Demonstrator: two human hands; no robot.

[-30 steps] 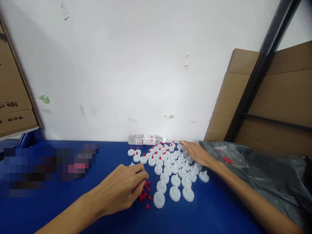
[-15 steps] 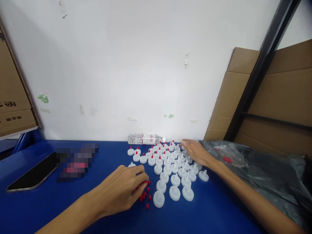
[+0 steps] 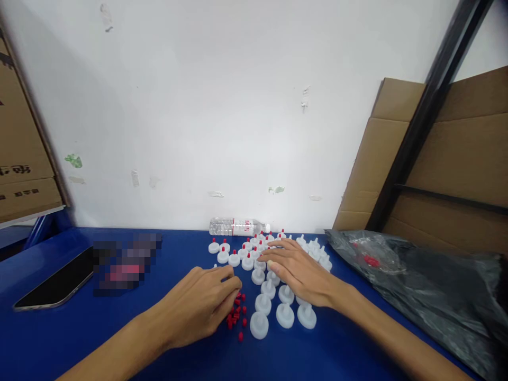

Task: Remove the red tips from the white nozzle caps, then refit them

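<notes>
"What's at the left end?"

"A cardboard box point(image 3: 27, 132), then a dark phone point(image 3: 51, 283) lying on the blue bench point(image 3: 178, 254)."

"And the left hand point(image 3: 204, 299)?"

"Bent low, fingers curled at the left edge of a loose scatter of small red caps point(image 3: 235, 317). I can't tell from here whether its grip has closed on one."

"Anything beyond that?"

"A clear bottle point(image 3: 238, 227) on its side, at the far edge by the wall point(image 3: 222, 106)."

"Where are the white lids point(image 3: 263, 303)?"

"Mostly right of the loose caps, spouts up, spread from near to far. Many far ones wear red caps; the near ones are bare."

"And the right hand point(image 3: 297, 270)?"

"Reaching leftward across the lids, palm down, hiding several. Its fingers are stretched out, but whether that grip has anything, I can't tell."

"Farther right?"

"Grey plastic sheeting point(image 3: 432, 291), with a clear bag point(image 3: 387, 262) on it showing something red inside."
</notes>
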